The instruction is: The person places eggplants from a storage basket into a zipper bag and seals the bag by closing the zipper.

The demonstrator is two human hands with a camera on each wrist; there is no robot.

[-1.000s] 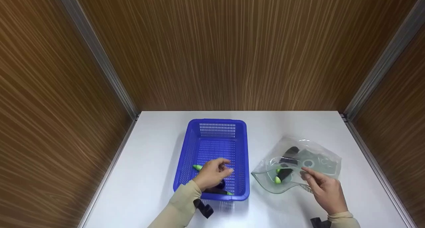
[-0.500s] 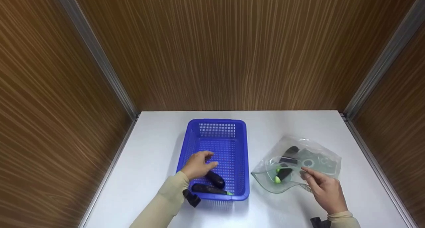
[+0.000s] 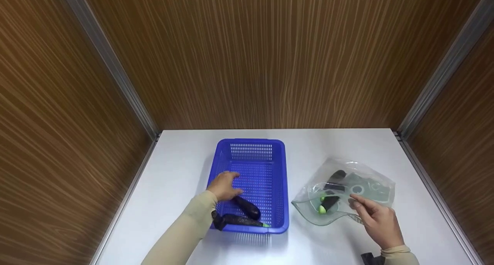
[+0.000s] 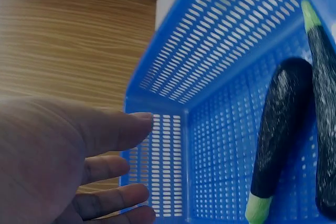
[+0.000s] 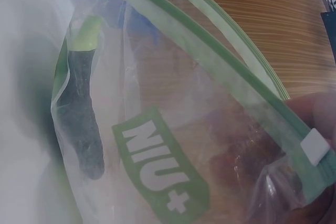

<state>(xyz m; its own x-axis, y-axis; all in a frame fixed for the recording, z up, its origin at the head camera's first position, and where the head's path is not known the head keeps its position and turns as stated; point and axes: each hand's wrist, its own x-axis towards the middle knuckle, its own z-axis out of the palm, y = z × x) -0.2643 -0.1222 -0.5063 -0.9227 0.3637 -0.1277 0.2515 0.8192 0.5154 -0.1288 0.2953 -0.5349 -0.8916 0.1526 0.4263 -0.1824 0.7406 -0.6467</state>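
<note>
Above the left side of a blue plastic basket (image 3: pixel 286 180) is my left hand (image 3: pixel 223 186), fingers relaxed and holding nothing. Two dark eggplants lie in the basket's near end. One eggplant (image 3: pixel 247 208) slants with its green stem end hidden under the hand in the head view; the other eggplant (image 4: pixel 323 108) lies alongside the near wall. My right hand (image 3: pixel 380 220) pinches the green-edged mouth of a clear zip bag (image 3: pixel 372 176), near the white slider (image 5: pixel 315 147). The bag's mouth gapes. Inside it are dark eggplant shapes, one eggplant (image 5: pixel 84 114) with a pale green end.
Basket and bag sit side by side on a white table (image 3: pixel 173 172), a narrow strip of table between them. Wood-grain panels (image 3: pixel 247 64) enclose the table at the back and both sides, with metal rails along the side edges.
My left hand has moved left over the basket and slightly away from me, uncovering the two eggplants there. The right hand and the bag have stayed in place.
</note>
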